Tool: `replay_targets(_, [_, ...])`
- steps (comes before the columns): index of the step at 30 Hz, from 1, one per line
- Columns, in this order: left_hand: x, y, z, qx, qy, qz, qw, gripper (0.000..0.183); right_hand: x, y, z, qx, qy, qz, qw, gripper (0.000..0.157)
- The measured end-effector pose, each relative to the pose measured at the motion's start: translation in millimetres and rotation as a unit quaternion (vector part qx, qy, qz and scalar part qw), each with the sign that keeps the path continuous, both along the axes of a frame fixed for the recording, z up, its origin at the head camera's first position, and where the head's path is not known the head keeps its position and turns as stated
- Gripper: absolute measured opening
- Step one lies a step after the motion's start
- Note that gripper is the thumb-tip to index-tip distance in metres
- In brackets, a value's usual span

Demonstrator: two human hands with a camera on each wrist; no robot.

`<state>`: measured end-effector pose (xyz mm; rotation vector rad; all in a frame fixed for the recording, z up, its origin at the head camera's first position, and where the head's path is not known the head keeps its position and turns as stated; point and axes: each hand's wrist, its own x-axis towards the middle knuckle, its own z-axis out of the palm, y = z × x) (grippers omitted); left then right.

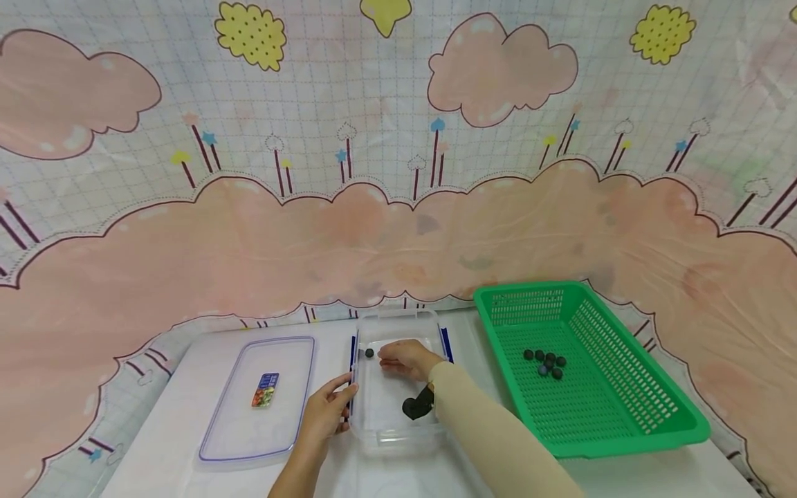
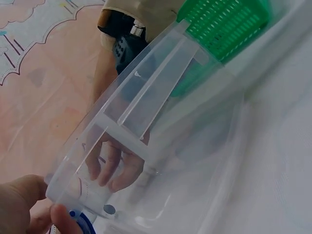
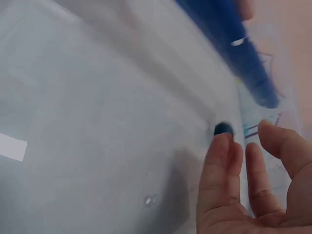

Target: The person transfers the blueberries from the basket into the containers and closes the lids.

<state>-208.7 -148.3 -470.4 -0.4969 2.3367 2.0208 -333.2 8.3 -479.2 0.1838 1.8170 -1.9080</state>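
A clear plastic container (image 1: 380, 422) with blue side clips stands on the white table. Against its left wall lies one small dark blueberry (image 1: 369, 353), seen through the plastic in the left wrist view too. My left hand (image 1: 325, 411) holds the container by its left side, thumb at the rim beside a blue clip (image 2: 84, 222). Inside the container, my right hand (image 1: 407, 358) reaches toward the blueberry with loosely bent fingers and nothing between them. From the right wrist, the blueberry (image 3: 224, 128) shows just beyond the fingertips, thumb spread apart.
To the right stands a green slotted basket (image 1: 623, 422) holding several dark blueberries (image 1: 550, 360). A clear lid (image 1: 249, 443) with a purple-blue edge lies at the left, bearing a colourful label (image 1: 265, 390). Behind the table hangs a patterned cloth (image 1: 373, 242).
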Motion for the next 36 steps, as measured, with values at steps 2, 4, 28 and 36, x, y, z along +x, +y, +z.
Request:
replay_targets(2, [0.1,-0.2,0.7,-0.002,0.001,-0.001,1.0000,0.044,-1.2,1.2,1.8,-0.028,-0.008,-0.001,1.000,0.028])
replay_targets(4, [0.2,-0.3,1.6,-0.004,0.001,-0.002,1.0000,0.043,-2.2,3.2,5.2,-0.059,-0.017,0.002,0.998,0.029])
replay_targets(28, [-0.7,-5.2,1.8,-0.013,-0.008,-0.017,0.9997,0.045,14.1,289.7,63.7,0.026,0.087,0.052,0.994,0.065])
replay_targets(36, [-1.6,-3.4,-1.2,-0.006,-0.005,-0.018,0.9998,0.046,29.7,332.2,32.7,0.168,0.097,0.033,0.981,0.060])
